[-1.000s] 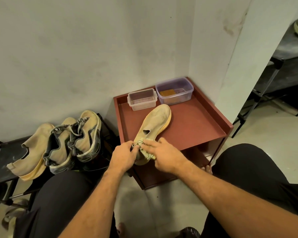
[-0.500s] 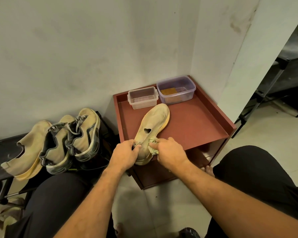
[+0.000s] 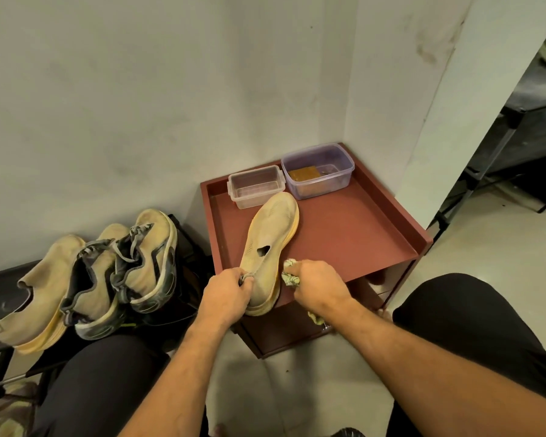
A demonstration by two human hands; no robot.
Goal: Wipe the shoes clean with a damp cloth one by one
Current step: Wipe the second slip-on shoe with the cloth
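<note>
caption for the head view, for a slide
Left hand steadies tan shoe while right hand wipes with cloth.

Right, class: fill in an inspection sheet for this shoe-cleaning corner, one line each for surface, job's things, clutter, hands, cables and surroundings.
Surface: red-brown tray-top cabinet in the wall corner.
Job's things: tan slip-on shoe lying on the cabinet, heel over the front edge; damp cloth against its right side; three more shoes on a dark rack to the left.
Clutter: clear empty-looking tub; purple-tinted tub with something brown inside.
Hands: left hand grips the shoe's heel; right hand grips the cloth.
Cables: nothing seen.
Surroundings: scuffed pale walls; dark metal shelving to the right; pale floor.
</note>
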